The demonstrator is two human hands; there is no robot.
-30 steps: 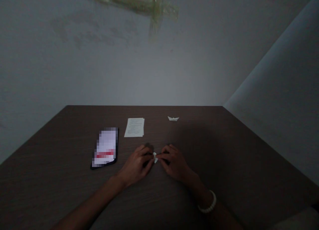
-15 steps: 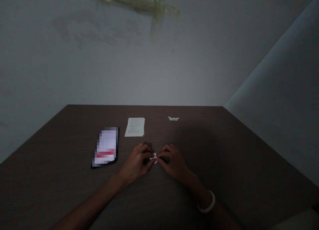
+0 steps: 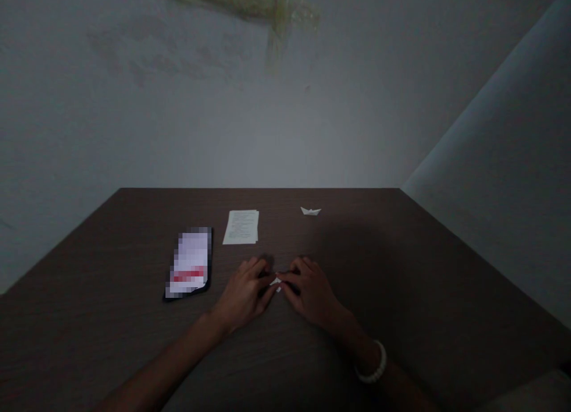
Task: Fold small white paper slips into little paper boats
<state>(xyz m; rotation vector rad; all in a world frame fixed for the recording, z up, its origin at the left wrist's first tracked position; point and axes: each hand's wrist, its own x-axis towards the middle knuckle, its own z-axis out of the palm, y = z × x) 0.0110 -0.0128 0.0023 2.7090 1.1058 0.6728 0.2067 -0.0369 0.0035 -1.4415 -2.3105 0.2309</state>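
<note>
A small piece of folded white paper (image 3: 277,280) sits between my hands near the middle of the table, largely covered by fingertips. My left hand (image 3: 244,290) pinches its left side between thumb and fingers. From the right, my right hand (image 3: 311,292) pinches the opposite side, with a white beaded bracelet (image 3: 373,364) round that wrist. Beyond the hands stands a little white paper boat (image 3: 311,211).
A thin stack of printed paper sheets (image 3: 241,227) lies behind my left hand. Left of it rests a tablet or phone (image 3: 189,263) with a blurred screen. The brown table (image 3: 428,305) meets a stained grey wall (image 3: 285,126) at the back.
The folded paper has changed shape slightly between my fingers, showing a more pointed, compact outline. Both hands stay almost in place, and the other objects have not moved.
</note>
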